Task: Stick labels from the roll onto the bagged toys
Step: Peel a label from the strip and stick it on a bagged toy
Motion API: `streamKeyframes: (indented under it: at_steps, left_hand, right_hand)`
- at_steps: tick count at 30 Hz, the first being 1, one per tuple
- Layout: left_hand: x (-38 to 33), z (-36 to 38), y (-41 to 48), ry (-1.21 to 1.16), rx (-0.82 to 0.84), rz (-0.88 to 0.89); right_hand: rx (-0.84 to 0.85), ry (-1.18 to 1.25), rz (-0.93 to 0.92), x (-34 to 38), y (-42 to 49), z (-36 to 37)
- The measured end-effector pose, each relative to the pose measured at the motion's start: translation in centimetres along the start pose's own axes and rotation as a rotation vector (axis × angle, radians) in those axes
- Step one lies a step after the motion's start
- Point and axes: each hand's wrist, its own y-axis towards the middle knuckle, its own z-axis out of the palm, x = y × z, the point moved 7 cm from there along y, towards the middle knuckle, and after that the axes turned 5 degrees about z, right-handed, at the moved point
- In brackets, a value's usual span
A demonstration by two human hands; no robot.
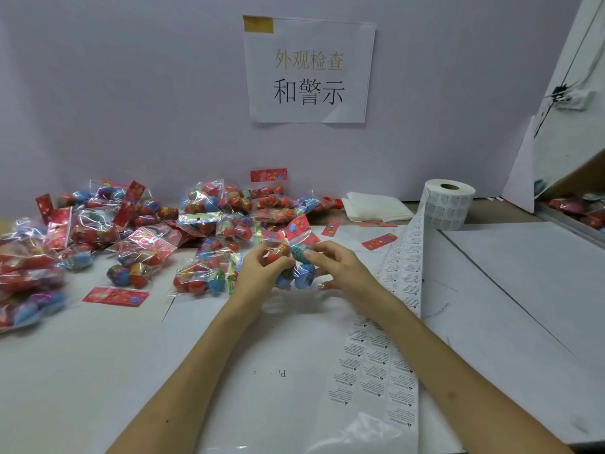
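One bag only, is it?

— Yes, one bag [291, 262] of red and blue toys, held off the table at the middle of the view. The left hand [262, 270] has its fingers curled round the bag's nine o'clock side. The right hand [334, 267] pinches its upper part with thumb and forefinger, the other fingers loosely spread below.

Is a label on it?

— I cannot tell, because the film is crumpled and shiny. My guess is they are turning it to find a flat face for the label, or pressing one just set. No label shows clearly on a fingertip.

So what next?

— Probably the right hand lets go and reaches for the strip of labels [402, 273]. It runs from the roll [448, 204] at two o'clock, past the right wrist, down to five o'clock. Peeling calls for a fine nail pinch at one label's corner, while the left hand holds a patch of film taut.

Room to move?

— Good toward six o'clock, with bare table [98, 371] under both forearms. From nine to eleven o'clock the pile of bagged toys [137, 224] crowds in, its nearest bag just beside the left hand. Loose header cards [114, 296] lie at eight. The wall [131, 93] closes off twelve o'clock and a slanted panel [563, 152] closes off three. The table's near edge seems to show at five.
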Motion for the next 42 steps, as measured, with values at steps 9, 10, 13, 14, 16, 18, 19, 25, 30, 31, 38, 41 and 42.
streamKeyframes:
  at_steps: [9, 10, 13, 14, 16, 18, 19, 25, 30, 31, 38, 41, 42]
  left_hand:
    - [0.3, 1.6, -0.7, 0.058, 0.114, -0.007]
    - [0.3, 1.7, -0.8, 0.045, 0.129, -0.014]
    - [0.3, 1.9, -0.9, 0.030, 0.116, -0.046]
    - [0.4, 1.7, -0.8, 0.023, 0.103, -0.057]
    - [0.5, 1.4, -0.5, 0.017, 0.096, -0.058]
    - [0.5, 1.1, -0.5, 0.033, 0.089, -0.043]
    - [0.5, 1.0, -0.5, 0.041, 0.083, -0.036]
    - [0.5, 0.6, -0.4, 0.079, 0.031, -0.011]
    - [0.3, 0.6, -0.5, 0.097, 0.036, 0.004]
    - [0.3, 0.6, -0.5, 0.106, 0.027, 0.006]
    - [0.5, 1.4, -0.7, -0.003, 0.133, -0.072]
    - [0.7, 1.4, -0.6, -0.052, 0.183, -0.110]
    - [0.8, 1.6, -0.7, -0.062, 0.205, -0.121]
  right_hand:
    - [-0.144, -0.032, -0.101, 0.2, 0.2, -1.2]
    - [-0.176, -0.027, -0.104, 0.3, 0.2, -1.6]
    - [-0.233, -0.079, -0.127, 0.5, 0.3, -2.3]
    - [-0.235, -0.109, -0.137, 0.5, 0.3, -2.3]
    - [-0.234, -0.152, -0.149, 0.5, 0.4, -2.2]
    - [-0.233, -0.178, -0.145, 0.4, 0.5, -2.1]
    - [-0.225, -0.185, -0.135, 0.3, 0.5, -2.1]
    - [-0.095, -0.104, -0.053, -0.1, 0.5, -1.3]
    - [-0.083, -0.135, -0.058, -0.3, 0.5, -0.8]
    - [-0.082, -0.148, -0.064, -0.4, 0.5, -0.8]
    - [-0.171, -0.119, -0.062, -0.6, 0.7, -1.9]
    - [-0.224, -0.148, -0.082, -0.2, 0.7, -2.6]
    - [-0.231, -0.148, -0.091, -0.1, 0.6, -2.7]
